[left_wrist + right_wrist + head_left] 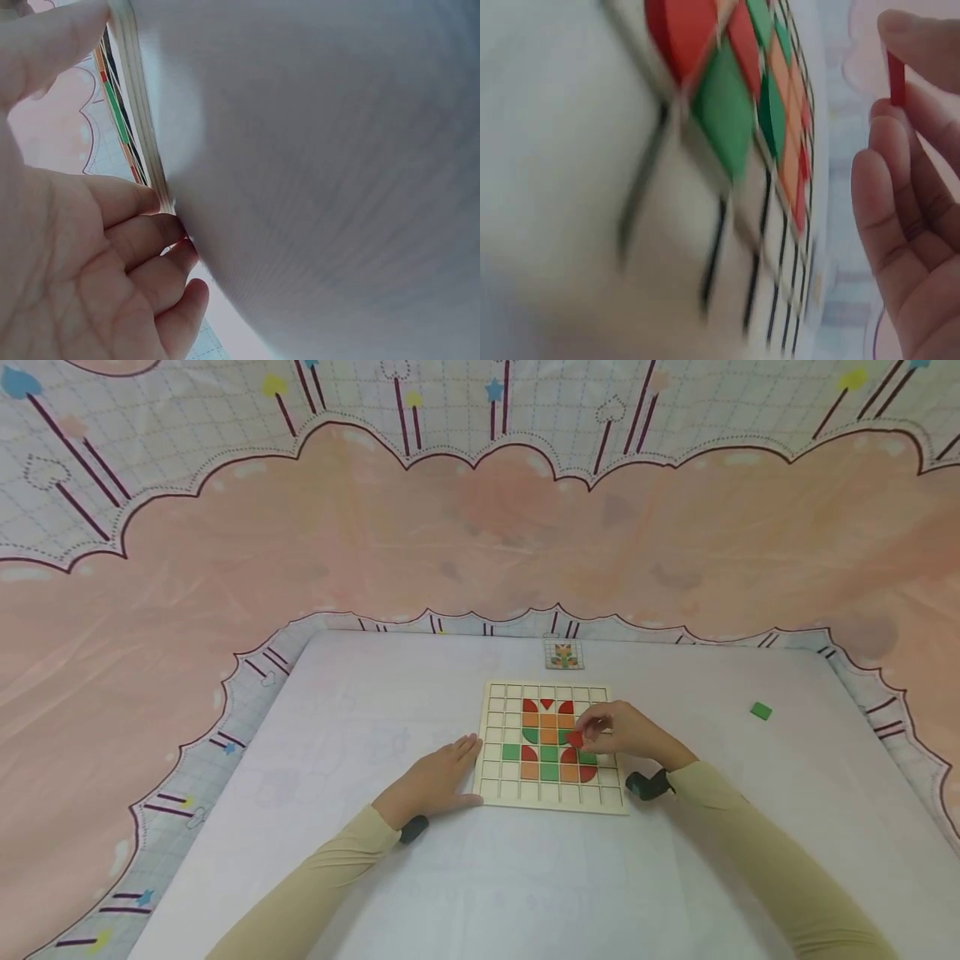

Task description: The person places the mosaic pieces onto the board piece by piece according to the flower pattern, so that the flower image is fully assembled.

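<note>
A wooden grid board lies on the white table, partly filled with red, orange and green tiles. My right hand hovers over the board's right side and pinches a small red tile between thumb and fingers; the right wrist view shows this red tile edge-on above the blurred board. My left hand lies flat on the table with straight fingers touching the board's left edge.
A small pattern card lies just beyond the board. A loose green tile sits on the table far to the right. A pink and white printed cloth hangs around the table's edges.
</note>
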Demonstrator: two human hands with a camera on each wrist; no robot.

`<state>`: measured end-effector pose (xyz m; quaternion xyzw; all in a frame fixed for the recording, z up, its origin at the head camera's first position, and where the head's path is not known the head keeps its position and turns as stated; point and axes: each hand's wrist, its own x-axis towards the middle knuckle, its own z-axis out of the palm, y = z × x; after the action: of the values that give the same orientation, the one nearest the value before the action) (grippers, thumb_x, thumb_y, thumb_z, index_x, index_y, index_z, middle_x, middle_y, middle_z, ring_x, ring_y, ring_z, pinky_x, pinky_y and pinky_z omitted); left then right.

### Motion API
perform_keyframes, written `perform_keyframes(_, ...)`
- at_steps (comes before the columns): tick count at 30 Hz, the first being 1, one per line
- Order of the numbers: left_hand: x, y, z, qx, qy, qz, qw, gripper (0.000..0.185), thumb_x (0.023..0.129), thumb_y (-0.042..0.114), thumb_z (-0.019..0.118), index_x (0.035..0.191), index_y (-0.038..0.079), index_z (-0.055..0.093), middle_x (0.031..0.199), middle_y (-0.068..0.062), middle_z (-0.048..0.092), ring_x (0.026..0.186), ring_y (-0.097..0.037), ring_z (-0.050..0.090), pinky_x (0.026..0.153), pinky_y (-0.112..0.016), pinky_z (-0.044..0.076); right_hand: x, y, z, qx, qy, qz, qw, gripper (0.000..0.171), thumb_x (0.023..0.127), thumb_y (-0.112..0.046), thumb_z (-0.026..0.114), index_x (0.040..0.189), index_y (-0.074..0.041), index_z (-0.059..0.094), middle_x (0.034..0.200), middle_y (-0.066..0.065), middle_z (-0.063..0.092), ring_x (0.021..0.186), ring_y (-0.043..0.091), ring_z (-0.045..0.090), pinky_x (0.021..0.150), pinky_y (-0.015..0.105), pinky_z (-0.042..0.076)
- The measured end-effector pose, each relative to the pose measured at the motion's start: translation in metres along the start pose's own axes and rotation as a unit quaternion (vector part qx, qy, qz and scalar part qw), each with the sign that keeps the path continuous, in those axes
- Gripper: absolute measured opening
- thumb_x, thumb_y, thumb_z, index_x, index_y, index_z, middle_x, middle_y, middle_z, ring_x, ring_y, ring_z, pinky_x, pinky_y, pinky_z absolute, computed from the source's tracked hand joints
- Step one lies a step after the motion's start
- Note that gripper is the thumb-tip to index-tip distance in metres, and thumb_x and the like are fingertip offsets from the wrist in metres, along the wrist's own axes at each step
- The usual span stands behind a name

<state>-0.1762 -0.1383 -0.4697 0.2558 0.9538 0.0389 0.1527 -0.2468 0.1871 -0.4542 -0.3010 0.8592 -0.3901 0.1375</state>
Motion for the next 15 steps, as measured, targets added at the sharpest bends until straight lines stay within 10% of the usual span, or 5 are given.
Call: perform_keyframes(15,0.001,0.002,-0.005,0.016,-0.022,0.015,0.9995,0.087,0.090,0.054,0.053,0.149,0.001,0.018,0.157,-0.014,0.018,0.146,-0.026,0.020,0.117,-0.038,0.028,0.029,-0.034,0.054,0.009,-0.060,-0.042,0.997,0.022,0.074,-0.016,0.079,0.092,-0.007,0.070,0.082,0.001,0.066,0.073,0.003,0.056,0.065,0.017,0.052)
